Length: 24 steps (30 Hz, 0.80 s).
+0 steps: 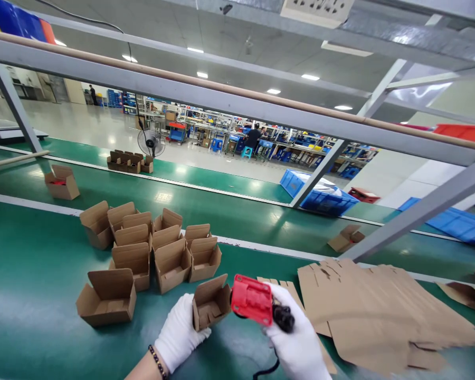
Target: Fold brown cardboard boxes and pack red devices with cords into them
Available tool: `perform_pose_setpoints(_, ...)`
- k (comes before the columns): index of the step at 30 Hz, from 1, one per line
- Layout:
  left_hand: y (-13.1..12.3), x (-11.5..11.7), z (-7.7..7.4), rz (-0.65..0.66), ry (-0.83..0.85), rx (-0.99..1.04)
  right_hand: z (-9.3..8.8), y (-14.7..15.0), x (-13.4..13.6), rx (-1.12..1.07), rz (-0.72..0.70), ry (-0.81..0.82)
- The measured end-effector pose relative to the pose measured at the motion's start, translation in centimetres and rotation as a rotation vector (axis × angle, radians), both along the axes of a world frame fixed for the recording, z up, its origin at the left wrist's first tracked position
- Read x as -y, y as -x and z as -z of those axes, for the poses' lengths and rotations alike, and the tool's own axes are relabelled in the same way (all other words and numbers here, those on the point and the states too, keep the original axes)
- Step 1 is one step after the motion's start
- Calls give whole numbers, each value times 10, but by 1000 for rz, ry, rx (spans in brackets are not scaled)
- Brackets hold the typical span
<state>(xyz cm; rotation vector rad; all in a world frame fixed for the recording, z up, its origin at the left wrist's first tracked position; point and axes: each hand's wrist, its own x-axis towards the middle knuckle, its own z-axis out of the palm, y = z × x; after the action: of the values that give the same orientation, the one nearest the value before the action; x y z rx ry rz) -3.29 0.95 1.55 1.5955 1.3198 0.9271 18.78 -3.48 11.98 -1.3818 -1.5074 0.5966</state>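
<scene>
My left hand [179, 331], in a white glove with a beaded bracelet at the wrist, grips a small open cardboard box [210, 306] by its left side and bottom. The box's lid flap stands up and its inside looks bare. In my gloved right hand [296, 338] is a red plastic device [252, 298] with a black cable that hangs down below. That device is just right of the box, close to its edge; whether they touch I cannot tell. Another open box [107, 298] sits on the green surface to the left, with several more open boxes [171, 264] grouped behind.
Flattened cardboard blanks [376, 311] are piled at the right. A conveyor belt [229, 214] runs behind, carrying a box with something red inside [62, 182] and another box [345, 238]. Metal frame posts [415, 211] cross the view. Beyond stands a blue crate [328, 200].
</scene>
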Motion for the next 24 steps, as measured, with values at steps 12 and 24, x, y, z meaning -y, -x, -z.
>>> perform_pose_setpoints(12, -5, 3, 4, 0, -67, -132, 78, 39, -6, 128, 1, -62)
perform_pose_setpoints(24, -12, 2, -8, 62, -61, -170, -23, 84, -29, 1170, -386, 384)
